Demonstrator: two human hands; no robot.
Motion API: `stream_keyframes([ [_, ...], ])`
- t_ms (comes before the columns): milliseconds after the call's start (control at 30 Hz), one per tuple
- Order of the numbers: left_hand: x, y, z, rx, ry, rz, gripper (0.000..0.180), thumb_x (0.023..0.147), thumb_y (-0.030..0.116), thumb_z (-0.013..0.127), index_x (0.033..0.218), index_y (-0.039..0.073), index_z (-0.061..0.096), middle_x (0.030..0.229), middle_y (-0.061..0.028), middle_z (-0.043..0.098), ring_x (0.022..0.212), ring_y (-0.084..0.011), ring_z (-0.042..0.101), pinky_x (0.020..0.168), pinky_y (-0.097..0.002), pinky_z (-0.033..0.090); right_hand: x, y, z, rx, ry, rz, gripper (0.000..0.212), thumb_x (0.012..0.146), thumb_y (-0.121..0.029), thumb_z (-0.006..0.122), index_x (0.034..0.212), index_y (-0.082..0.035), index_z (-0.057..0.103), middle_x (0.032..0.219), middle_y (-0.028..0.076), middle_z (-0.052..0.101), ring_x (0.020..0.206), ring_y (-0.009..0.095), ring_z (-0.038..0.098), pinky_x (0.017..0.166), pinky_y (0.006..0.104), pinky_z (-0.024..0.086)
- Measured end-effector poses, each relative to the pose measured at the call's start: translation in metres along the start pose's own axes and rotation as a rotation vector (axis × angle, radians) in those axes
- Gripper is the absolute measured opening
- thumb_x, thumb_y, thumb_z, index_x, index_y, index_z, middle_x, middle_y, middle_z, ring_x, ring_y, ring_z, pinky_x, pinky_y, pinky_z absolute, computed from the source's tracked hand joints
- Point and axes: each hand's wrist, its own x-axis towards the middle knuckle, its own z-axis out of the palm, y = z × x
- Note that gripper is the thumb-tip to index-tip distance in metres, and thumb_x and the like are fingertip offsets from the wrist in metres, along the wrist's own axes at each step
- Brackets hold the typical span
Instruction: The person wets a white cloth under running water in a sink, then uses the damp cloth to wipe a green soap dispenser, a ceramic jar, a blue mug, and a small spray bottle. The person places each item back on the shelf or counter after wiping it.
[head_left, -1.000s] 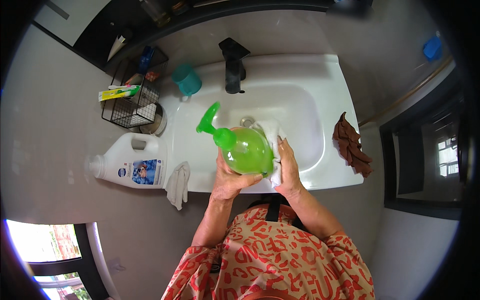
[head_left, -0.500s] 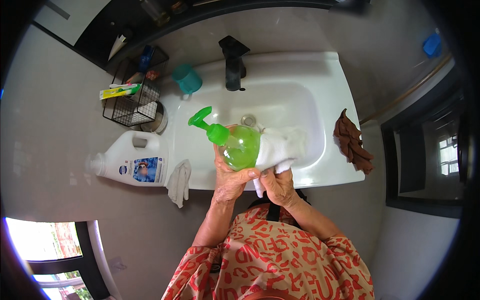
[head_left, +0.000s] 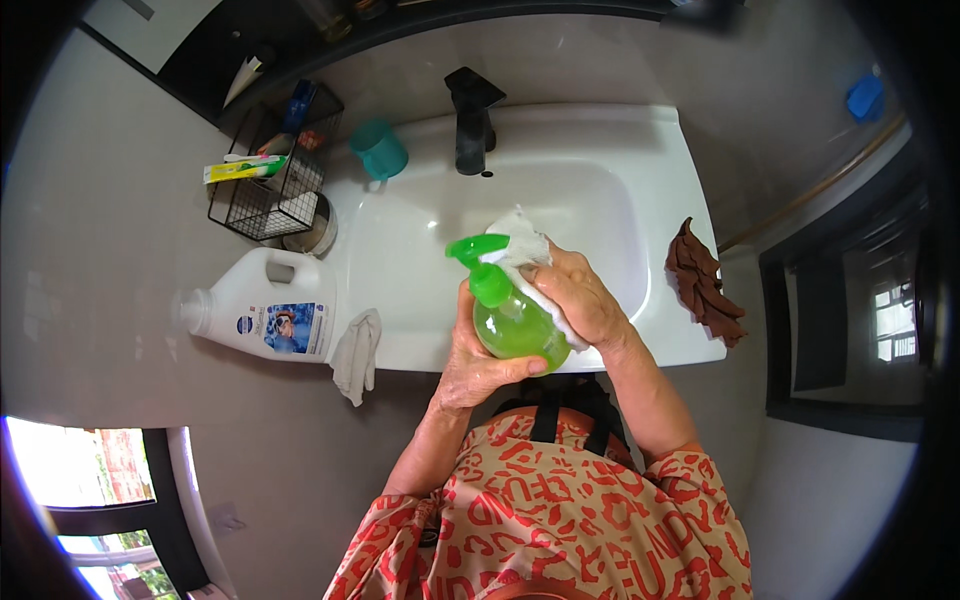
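At far left, locate the white jug (head_left: 270, 310) beside the sink (head_left: 600, 190). Behind it is the wire basket (head_left: 285, 215), with toothbrush-like items in it. The grey cloth (head_left: 355, 355) drapes over the sink's near-left corner; the blue-green cup (head_left: 378, 150) is at the back-left.

Your left hand (head_left: 470, 358) is part-closed around the body of the green pump bottle (head_left: 515, 325), its thumb across the near side. The bottle is held above the near part of the sink. Compared with half a second ago, its pump has swung from the left toward the middle, and the cloth has shifted from the base end to the right flank, up to the pump. A different area of the bottle is therefore under the cloth.

Your right hand (head_left: 585, 295) is part-closed over the white cloth (head_left: 522, 250), pressing it to the bottle; it has moved from the near edge up to the bottle's right side. Some fingertips are hidden.

At far right, the brown cloth (head_left: 705, 285) lies on the sink's edge.
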Motion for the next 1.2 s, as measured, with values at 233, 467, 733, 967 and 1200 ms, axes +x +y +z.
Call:
stream_keyframes([
  [233,0.006,-0.006,-0.006,0.023,0.116,0.08,0.094,0.055,0.012,0.087,0.127,0.009,0.026,0.12,-0.0105,0.046,0.11,-0.0214,0.05,0.093,-0.0366,0.044,-0.03,-0.001,0.031,-0.302,0.267,-0.266,0.022,0.082,-0.015,0.058,0.099,0.0,0.059,0.109,0.018,0.055,0.104,0.036,0.046,0.096,0.0502,0.027],
  [467,0.008,-0.002,-0.006,0.03,-0.023,0.164,0.089,0.057,0.011,0.086,0.123,0.008,0.028,0.119,-0.0122,0.049,0.112,-0.0222,0.049,0.095,-0.038,0.043,-0.06,0.019,0.048,-0.114,0.439,-0.143,0.032,0.083,-0.008,0.058,0.112,0.003,0.053,0.109,0.019,0.052,0.101,0.027,0.05,0.087,0.0389,0.041],
  [733,0.002,0.0,-0.006,0.103,-0.142,0.042,0.082,0.058,0.007,0.084,0.121,0.011,0.031,0.116,-0.0054,0.042,0.112,-0.0174,0.043,0.096,-0.0356,0.038,-0.021,-0.002,0.005,0.24,0.089,0.272,0.037,0.09,-0.024,0.045,0.113,0.003,0.05,0.107,0.009,0.054,0.097,0.013,0.05,0.084,0.0283,0.041],
  [967,0.006,-0.008,-0.013,-0.102,0.007,0.032,0.08,0.058,-0.007,0.075,0.122,0.016,0.033,0.116,-0.0043,0.044,0.11,-0.0187,0.047,0.092,-0.0338,0.045,0.001,0.017,0.005,0.381,0.056,0.292,0.04,0.095,-0.034,0.04,0.106,0.001,0.057,0.098,0.008,0.06,0.089,0.013,0.054,0.08,0.0268,0.043],
  [1200,0.015,-0.008,-0.019,-0.32,0.171,0.072,0.076,0.064,-0.002,0.071,0.129,0.012,0.034,0.122,-0.0059,0.046,0.108,-0.0195,0.051,0.09,-0.0308,0.046,-0.039,0.025,0.04,0.279,0.258,0.276,0.045,0.094,-0.039,0.044,0.119,0.0,0.045,0.095,0.007,0.055,0.081,0.013,0.051,0.072,0.0277,0.044],
])
